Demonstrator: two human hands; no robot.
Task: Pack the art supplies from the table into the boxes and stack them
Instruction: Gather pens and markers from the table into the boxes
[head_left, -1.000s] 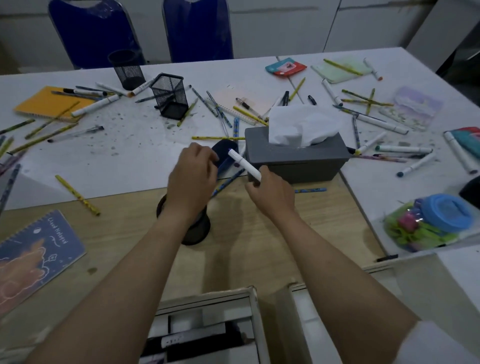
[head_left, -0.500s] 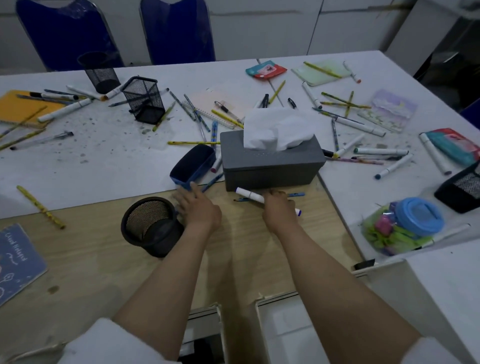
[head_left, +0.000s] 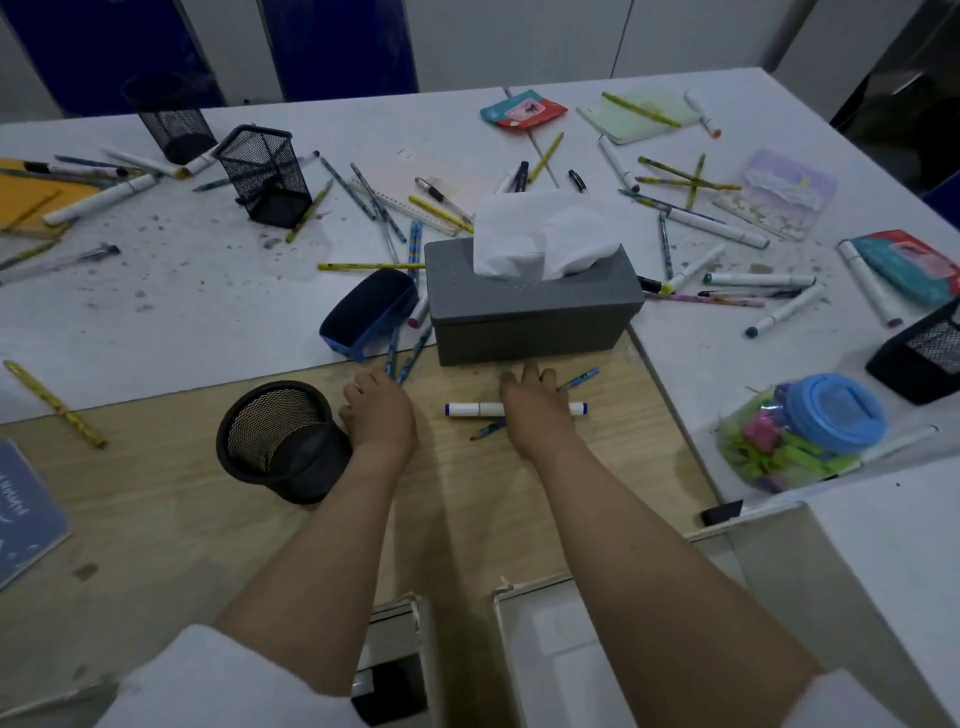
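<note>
Art supplies are lying scattered over the bench (head_left: 156, 291); packing looks barely begun. Right hand (head_left: 535, 410) is covering a white marker (head_left: 475, 409), fingers hidden, so I cannot tell their grip. Left hand (head_left: 379, 415) is resting, fingers loosely curled, beside the mesh cup (head_left: 280, 441).

Tissue box (head_left: 530, 317) walls off bare wood (head_left: 467, 493) ahead of both hands

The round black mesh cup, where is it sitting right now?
The round black mesh cup stands on the wooden board, left of centre in the head view, close beside the left hand and nearer the camera than the blue tray.
</note>
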